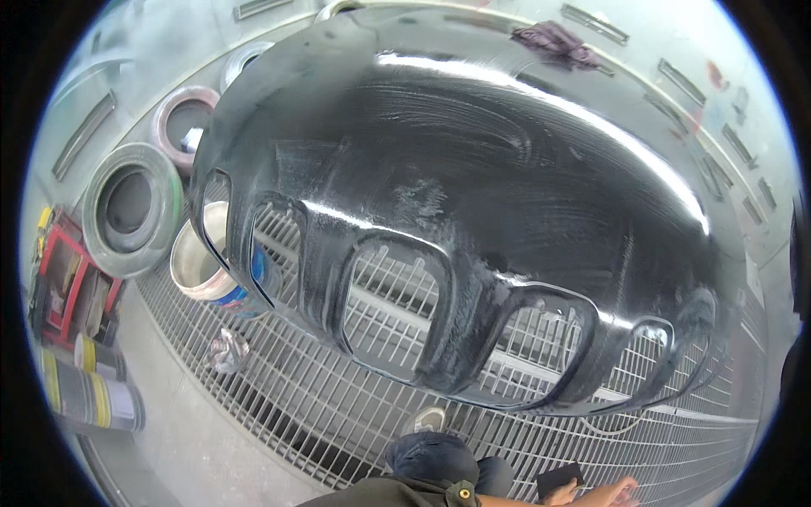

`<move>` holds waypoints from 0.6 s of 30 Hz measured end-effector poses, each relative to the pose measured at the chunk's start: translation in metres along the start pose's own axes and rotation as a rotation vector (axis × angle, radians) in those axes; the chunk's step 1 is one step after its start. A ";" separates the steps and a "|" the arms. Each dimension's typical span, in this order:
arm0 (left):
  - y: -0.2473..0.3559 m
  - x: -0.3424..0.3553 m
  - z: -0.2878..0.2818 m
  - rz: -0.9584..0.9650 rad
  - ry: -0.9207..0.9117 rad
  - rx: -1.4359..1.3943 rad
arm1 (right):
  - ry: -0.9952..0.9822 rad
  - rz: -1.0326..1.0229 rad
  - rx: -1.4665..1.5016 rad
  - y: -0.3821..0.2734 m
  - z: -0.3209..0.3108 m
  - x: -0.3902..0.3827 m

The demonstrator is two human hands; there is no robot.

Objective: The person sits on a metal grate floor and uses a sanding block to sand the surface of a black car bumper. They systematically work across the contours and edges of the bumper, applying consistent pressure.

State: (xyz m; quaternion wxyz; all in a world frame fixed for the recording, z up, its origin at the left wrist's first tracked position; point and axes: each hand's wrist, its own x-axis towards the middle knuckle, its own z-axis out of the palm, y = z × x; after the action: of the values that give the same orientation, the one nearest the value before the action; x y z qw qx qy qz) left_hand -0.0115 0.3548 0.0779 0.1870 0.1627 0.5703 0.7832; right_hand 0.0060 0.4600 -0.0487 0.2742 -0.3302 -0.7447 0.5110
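Low at the right edge of the floor grate, my left hand [561, 493] is closed on a black flat square piece [553, 479], which looks like a sheet or pad. Just right of it is my right hand [615, 492], its fingers loosely bent and apart, with nothing visible in them. Both hands are partly cut off by the lower edge. Ahead of them stretches a large black curved car panel [541, 182], glossy with dull, whitish scuffed streaks. Several rounded openings run along its near edge. Neither hand touches the panel.
A purple cloth [556, 42] lies on the panel's far edge. Left of the panel are a white bucket [187, 262], tape rolls [103, 221], a red rack [61, 279] and cans [118, 406]. Crumpled foil-like material [226, 351] rests on the metal grate [338, 422].
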 end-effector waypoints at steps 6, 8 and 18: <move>-0.033 -0.015 -0.028 -0.142 0.011 -0.198 | -0.207 0.189 -0.008 -0.030 -0.012 -0.046; -0.022 -0.048 -0.051 -0.151 0.129 -0.068 | -0.272 0.263 -0.016 -0.037 -0.035 -0.059; 0.151 -0.295 -0.059 -0.525 0.829 -0.170 | -0.730 0.573 -0.152 -0.221 -0.114 -0.156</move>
State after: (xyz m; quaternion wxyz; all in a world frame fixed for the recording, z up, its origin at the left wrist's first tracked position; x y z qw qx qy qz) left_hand 0.2036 0.1228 0.1923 0.1481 -0.3275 0.5525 0.7520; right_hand 0.1426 0.3479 0.1853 -0.1828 -0.3403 -0.7066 0.5929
